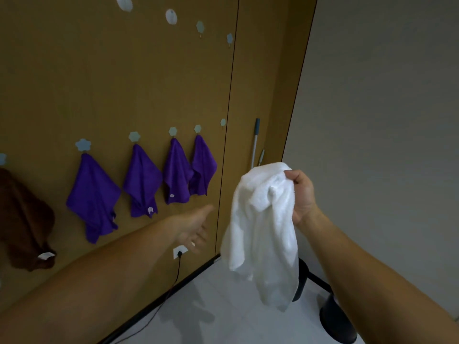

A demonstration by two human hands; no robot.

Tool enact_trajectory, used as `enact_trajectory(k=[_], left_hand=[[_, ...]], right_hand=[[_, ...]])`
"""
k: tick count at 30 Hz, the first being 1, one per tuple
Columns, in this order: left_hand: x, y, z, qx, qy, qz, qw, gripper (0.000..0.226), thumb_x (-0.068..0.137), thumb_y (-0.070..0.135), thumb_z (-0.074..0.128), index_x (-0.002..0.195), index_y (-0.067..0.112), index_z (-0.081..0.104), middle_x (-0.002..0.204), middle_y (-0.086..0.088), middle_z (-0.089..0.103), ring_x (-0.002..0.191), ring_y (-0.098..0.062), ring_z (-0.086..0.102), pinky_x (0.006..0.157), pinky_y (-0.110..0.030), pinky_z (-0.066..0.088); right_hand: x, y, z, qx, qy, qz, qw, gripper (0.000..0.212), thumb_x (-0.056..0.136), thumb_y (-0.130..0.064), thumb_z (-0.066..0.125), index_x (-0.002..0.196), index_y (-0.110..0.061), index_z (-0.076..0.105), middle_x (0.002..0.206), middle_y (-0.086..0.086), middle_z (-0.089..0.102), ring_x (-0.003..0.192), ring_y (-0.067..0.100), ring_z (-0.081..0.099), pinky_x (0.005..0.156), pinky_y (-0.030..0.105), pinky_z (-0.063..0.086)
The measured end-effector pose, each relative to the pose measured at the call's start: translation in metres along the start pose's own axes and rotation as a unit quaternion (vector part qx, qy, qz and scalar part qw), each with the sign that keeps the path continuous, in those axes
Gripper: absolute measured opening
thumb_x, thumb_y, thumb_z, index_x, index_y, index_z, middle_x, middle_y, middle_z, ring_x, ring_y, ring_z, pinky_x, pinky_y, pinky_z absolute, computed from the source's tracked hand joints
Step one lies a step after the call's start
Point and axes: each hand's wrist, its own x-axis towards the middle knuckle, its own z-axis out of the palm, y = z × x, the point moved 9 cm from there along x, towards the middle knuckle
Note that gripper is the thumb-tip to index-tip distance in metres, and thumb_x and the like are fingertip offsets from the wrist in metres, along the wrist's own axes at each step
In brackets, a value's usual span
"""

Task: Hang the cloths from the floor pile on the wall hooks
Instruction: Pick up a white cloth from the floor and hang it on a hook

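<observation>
My right hand (301, 194) grips the top of a white cloth (263, 234), which hangs down in folds in front of the wall corner. My left hand (196, 228) reaches toward the wall with straight fingers, holding nothing, a little left of the cloth. Several purple cloths (93, 194) hang from flower-shaped hooks on the brown wall, the rightmost purple cloth (202, 165) beside a bare hook (223, 122). A brown cloth (23, 219) hangs at the far left. The floor pile is out of view.
More bare hooks (200, 26) sit higher up the wall. A mop handle (255, 142) leans in the corner. A wall socket (179, 251) with a black cable lies low on the wall. Dark round bins (335, 321) stand on the floor at the right.
</observation>
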Motion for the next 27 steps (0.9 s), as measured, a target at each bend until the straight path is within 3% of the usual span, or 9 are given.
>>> enact_trajectory(k=[4, 7, 12, 15, 17, 19, 22, 25, 27], left_hand=[[-0.006, -0.024, 0.050, 0.031, -0.165, -0.071, 0.983, 0.109, 0.073, 0.081, 0.031, 0.147, 0.000, 0.023, 0.125, -0.024, 0.059, 0.106, -0.040, 0.064, 0.086, -0.056, 0.047], [-0.012, -0.028, 0.061, -0.002, -0.223, -0.091, 0.971, 0.113, 0.070, 0.083, 0.035, 0.146, 0.001, 0.019, 0.120, -0.026, 0.063, 0.109, -0.044, 0.062, 0.093, -0.060, 0.043], [-0.015, -0.026, 0.047, -0.041, -0.170, -0.079, 0.981, 0.102, 0.080, 0.076, 0.032, 0.148, 0.001, 0.015, 0.112, -0.029, 0.066, 0.103, -0.046, 0.064, 0.080, -0.058, 0.051], [-0.020, -0.037, 0.051, 0.010, -0.181, -0.102, 0.978, 0.105, 0.080, 0.079, 0.024, 0.137, -0.007, 0.035, 0.109, -0.028, 0.067, 0.105, -0.045, 0.063, 0.081, -0.054, 0.053], [-0.022, -0.039, 0.053, 0.029, -0.186, -0.097, 0.977, 0.103, 0.080, 0.080, 0.018, 0.124, -0.007, 0.050, 0.110, -0.027, 0.067, 0.106, -0.043, 0.063, 0.083, -0.052, 0.053], [-0.023, -0.038, 0.053, 0.031, -0.177, -0.086, 0.980, 0.105, 0.080, 0.081, 0.013, 0.126, -0.005, 0.053, 0.118, -0.024, 0.065, 0.113, -0.038, 0.060, 0.092, -0.056, 0.048], [-0.020, -0.030, 0.049, -0.006, -0.141, -0.056, 0.988, 0.102, 0.081, 0.080, 0.016, 0.144, 0.002, 0.036, 0.140, -0.019, 0.049, 0.132, -0.034, 0.042, 0.102, -0.059, 0.038], [-0.017, -0.025, 0.044, -0.086, -0.085, -0.043, 0.992, 0.103, 0.079, 0.081, 0.027, 0.151, 0.008, 0.015, 0.153, -0.022, 0.026, 0.140, -0.037, 0.027, 0.099, -0.060, 0.036], [-0.014, -0.025, 0.035, -0.147, -0.027, -0.038, 0.988, 0.103, 0.078, 0.080, 0.033, 0.151, 0.010, 0.016, 0.153, -0.024, 0.024, 0.139, -0.040, 0.027, 0.092, -0.059, 0.040]], right_hand=[[0.002, -0.003, 0.006, 0.009, -0.004, -0.018, 1.000, 0.046, 0.069, -0.027, 0.056, 0.106, 0.000, 0.062, 0.094, 0.016, 0.064, 0.089, 0.031, 0.065, 0.089, 0.042, 0.048], [0.003, -0.001, 0.008, 0.008, 0.002, -0.017, 1.000, 0.045, 0.070, -0.027, 0.055, 0.103, 0.000, 0.067, 0.095, 0.016, 0.067, 0.088, 0.031, 0.067, 0.087, 0.042, 0.050], [0.002, 0.003, 0.013, 0.008, -0.008, -0.022, 1.000, 0.045, 0.074, -0.027, 0.050, 0.106, 0.000, 0.065, 0.098, 0.017, 0.065, 0.092, 0.032, 0.064, 0.093, 0.043, 0.046], [0.002, 0.003, 0.018, 0.007, 0.001, -0.033, 0.999, 0.052, 0.072, -0.026, 0.052, 0.116, 0.000, 0.057, 0.101, 0.016, 0.062, 0.096, 0.032, 0.061, 0.096, 0.044, 0.043], [0.001, 0.002, 0.024, 0.009, -0.006, -0.036, 0.999, 0.050, 0.073, -0.026, 0.051, 0.115, 0.000, 0.059, 0.100, 0.016, 0.064, 0.093, 0.031, 0.063, 0.090, 0.044, 0.048], [0.000, 0.001, 0.028, 0.017, -0.015, -0.036, 0.999, 0.046, 0.073, -0.026, 0.051, 0.110, -0.001, 0.062, 0.096, 0.016, 0.067, 0.088, 0.030, 0.067, 0.083, 0.040, 0.053], [-0.001, 0.000, 0.031, 0.024, -0.018, -0.042, 0.999, 0.045, 0.073, -0.026, 0.052, 0.108, -0.001, 0.062, 0.095, 0.015, 0.067, 0.087, 0.029, 0.067, 0.082, 0.038, 0.054], [-0.003, -0.001, 0.037, 0.035, -0.030, -0.045, 0.998, 0.043, 0.073, -0.026, 0.051, 0.105, -0.001, 0.064, 0.093, 0.015, 0.068, 0.086, 0.029, 0.068, 0.082, 0.038, 0.054], [-0.004, -0.004, 0.039, 0.041, -0.032, -0.049, 0.997, 0.045, 0.074, -0.025, 0.049, 0.109, 0.000, 0.061, 0.095, 0.015, 0.066, 0.088, 0.030, 0.066, 0.085, 0.039, 0.051]])
